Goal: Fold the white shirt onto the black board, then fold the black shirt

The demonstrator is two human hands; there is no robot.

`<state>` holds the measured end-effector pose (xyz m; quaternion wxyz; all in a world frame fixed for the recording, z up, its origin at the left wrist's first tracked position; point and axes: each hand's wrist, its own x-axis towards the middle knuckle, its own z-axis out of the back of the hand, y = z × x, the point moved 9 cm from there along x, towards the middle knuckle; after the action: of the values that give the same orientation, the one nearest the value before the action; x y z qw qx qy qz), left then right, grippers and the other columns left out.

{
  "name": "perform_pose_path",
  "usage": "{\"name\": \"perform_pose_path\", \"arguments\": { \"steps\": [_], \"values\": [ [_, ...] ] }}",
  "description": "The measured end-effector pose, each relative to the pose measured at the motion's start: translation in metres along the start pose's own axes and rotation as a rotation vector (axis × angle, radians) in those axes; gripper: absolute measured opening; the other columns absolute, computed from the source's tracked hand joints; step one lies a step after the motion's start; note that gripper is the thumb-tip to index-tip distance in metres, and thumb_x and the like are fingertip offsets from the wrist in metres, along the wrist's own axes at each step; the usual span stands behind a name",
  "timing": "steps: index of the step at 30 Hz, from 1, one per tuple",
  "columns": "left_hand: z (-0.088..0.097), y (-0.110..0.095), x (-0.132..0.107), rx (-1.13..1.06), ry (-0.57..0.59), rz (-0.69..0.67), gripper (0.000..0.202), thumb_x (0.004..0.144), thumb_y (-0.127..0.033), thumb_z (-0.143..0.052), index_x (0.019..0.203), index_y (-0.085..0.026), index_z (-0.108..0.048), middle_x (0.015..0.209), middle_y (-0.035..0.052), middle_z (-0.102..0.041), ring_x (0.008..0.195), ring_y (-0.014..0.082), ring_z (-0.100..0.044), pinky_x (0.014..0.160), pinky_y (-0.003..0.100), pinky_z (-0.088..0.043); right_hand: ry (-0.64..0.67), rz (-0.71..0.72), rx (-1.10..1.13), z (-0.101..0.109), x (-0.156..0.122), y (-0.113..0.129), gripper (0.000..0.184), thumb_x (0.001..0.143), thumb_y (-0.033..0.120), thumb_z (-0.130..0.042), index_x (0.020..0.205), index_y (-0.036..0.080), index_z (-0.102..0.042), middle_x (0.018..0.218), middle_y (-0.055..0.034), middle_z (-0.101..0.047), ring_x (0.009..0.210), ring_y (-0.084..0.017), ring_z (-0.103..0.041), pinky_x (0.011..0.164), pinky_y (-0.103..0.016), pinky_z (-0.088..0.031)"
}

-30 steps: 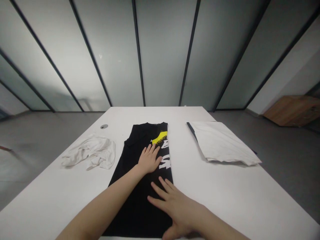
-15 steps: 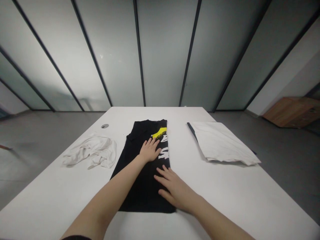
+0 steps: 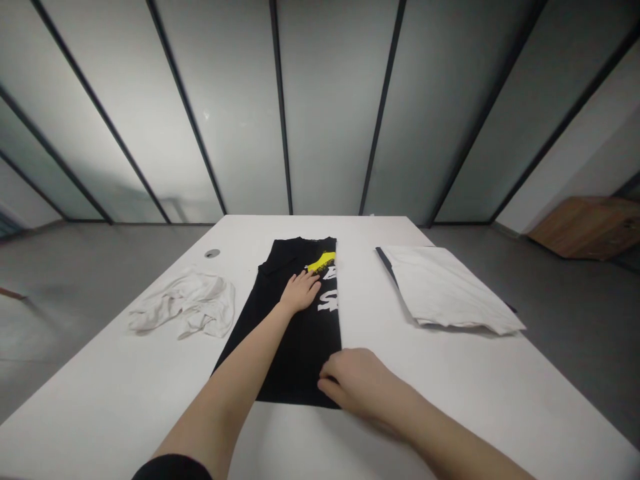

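Note:
A black T-shirt [image 3: 295, 353] with a yellow and white print lies folded lengthwise on the white table, its neckline at the far end. My left hand [image 3: 301, 291] rests on its upper part beside the print, palm down with the fingers stretched out. At the lower right edge of the shirt, my right hand [image 3: 355, 381] has its fingers curled in and closed on the fabric. The fingertips are partly hidden under the hand.
A crumpled white garment [image 3: 185, 303] lies at the left of the table [image 3: 440, 413]. On the right is a stack of flat folded clothes [image 3: 445, 287], white on top with dark cloth beneath. A round hole [image 3: 212, 253] sits near the left edge. Frosted panels stand behind.
My right hand has gone from spread fingers to a closed grip at the shirt's lower right edge. The bottom hem has shifted slightly away from me. My left hand stays on the print side.

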<state>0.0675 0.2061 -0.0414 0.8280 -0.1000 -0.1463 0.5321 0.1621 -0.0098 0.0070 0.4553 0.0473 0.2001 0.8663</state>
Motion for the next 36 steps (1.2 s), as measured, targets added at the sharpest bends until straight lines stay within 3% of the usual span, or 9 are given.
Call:
{"name": "perform_pose_path", "arguments": {
  "steps": [3, 6, 11, 17, 23, 26, 29, 32, 36],
  "values": [
    [0.006, 0.007, 0.001, -0.113, -0.045, 0.001, 0.058, 0.112, -0.038, -0.018, 0.146, -0.024, -0.064, 0.163, 0.0062, -0.053, 0.155, 0.0232, -0.042, 0.129, 0.048, -0.029, -0.174, -0.038, 0.037, 0.03, 0.044, -0.01, 0.031, 0.106, 0.034, -0.051, 0.107, 0.027, -0.081, 0.103, -0.0052, -0.081, 0.099, -0.022, -0.074, 0.09, -0.031, -0.052],
    [0.016, 0.013, 0.001, -0.147, -0.111, -0.004, 0.063, 0.111, -0.028, -0.012, 0.14, -0.018, -0.067, 0.156, 0.0088, -0.06, 0.15, 0.0171, -0.049, 0.126, 0.037, -0.037, -0.417, -0.119, 0.063, 0.055, 0.085, -0.033, 0.039, 0.107, 0.026, -0.042, 0.131, 0.021, -0.072, 0.129, -0.0098, -0.075, 0.115, -0.022, -0.069, 0.1, -0.032, -0.049],
    [0.02, 0.01, 0.0, -0.076, -0.133, 0.014, 0.041, 0.105, -0.023, -0.041, 0.128, -0.019, -0.074, 0.151, 0.0102, -0.063, 0.146, 0.0233, -0.053, 0.125, 0.041, -0.038, -0.348, -0.23, -0.103, 0.013, 0.115, -0.05, 0.06, 0.104, 0.033, -0.048, 0.158, 0.006, -0.05, 0.165, -0.0228, -0.046, 0.153, -0.038, -0.04, 0.125, -0.052, -0.029],
    [0.021, 0.001, -0.002, -0.002, -0.146, 0.03, 0.036, 0.1, -0.017, -0.048, 0.125, -0.021, -0.074, 0.147, 0.0106, -0.066, 0.14, 0.026, -0.056, 0.125, 0.048, -0.037, -0.163, -0.016, -0.099, -0.042, 0.063, -0.004, 0.081, 0.104, 0.054, -0.048, 0.165, 0.002, -0.036, 0.173, -0.0264, -0.02, 0.162, -0.045, -0.016, 0.13, -0.063, -0.011],
    [0.021, 0.0, -0.003, 0.034, -0.126, 0.033, 0.031, 0.103, -0.027, -0.051, 0.126, -0.021, -0.072, 0.149, 0.0121, -0.064, 0.143, 0.0277, -0.054, 0.125, 0.048, -0.036, 0.014, 0.27, 0.043, -0.056, -0.005, 0.041, 0.084, 0.105, 0.055, -0.051, 0.171, 0.012, -0.022, 0.176, -0.018, -0.009, 0.164, -0.038, -0.006, 0.133, -0.059, -0.001],
    [0.021, -0.001, -0.003, 0.049, -0.116, 0.03, 0.03, 0.101, -0.028, -0.054, 0.126, -0.021, -0.071, 0.148, 0.0118, -0.064, 0.142, 0.0272, -0.054, 0.125, 0.047, -0.036, 0.104, 0.391, 0.179, -0.045, -0.018, 0.052, 0.08, 0.105, 0.055, -0.053, 0.17, 0.017, -0.028, 0.175, -0.0172, -0.017, 0.164, -0.035, -0.013, 0.133, -0.057, -0.005],
    [0.022, -0.002, -0.005, 0.059, -0.114, 0.031, 0.031, 0.101, -0.028, -0.056, 0.126, -0.02, -0.072, 0.148, 0.0122, -0.065, 0.141, 0.0268, -0.056, 0.125, 0.046, -0.036, 0.143, 0.487, 0.471, -0.026, -0.018, 0.051, 0.054, 0.111, 0.05, -0.04, 0.156, 0.026, -0.057, 0.16, -0.011, -0.056, 0.153, -0.028, -0.044, 0.129, -0.051, -0.027],
    [0.025, -0.003, -0.008, 0.062, -0.127, 0.032, 0.033, 0.103, -0.033, -0.053, 0.125, -0.019, -0.073, 0.15, 0.0134, -0.063, 0.142, 0.0272, -0.055, 0.125, 0.046, -0.037, -0.069, 0.42, 0.707, -0.003, -0.005, 0.022, 0.056, 0.113, 0.05, -0.031, 0.127, 0.022, -0.078, 0.121, -0.0101, -0.08, 0.114, -0.022, -0.074, 0.103, -0.037, -0.054],
    [0.041, -0.019, -0.005, 0.104, -0.227, 0.044, 0.035, 0.106, -0.031, -0.045, 0.115, -0.021, -0.077, 0.155, 0.0117, -0.059, 0.147, 0.0293, -0.048, 0.128, 0.052, -0.03, -0.44, 0.155, 0.697, 0.012, 0.01, -0.039, 0.061, 0.109, 0.06, -0.037, 0.091, 0.02, -0.079, 0.087, -0.009, -0.077, 0.083, -0.021, -0.072, 0.08, -0.035, -0.057]
  ]
}}
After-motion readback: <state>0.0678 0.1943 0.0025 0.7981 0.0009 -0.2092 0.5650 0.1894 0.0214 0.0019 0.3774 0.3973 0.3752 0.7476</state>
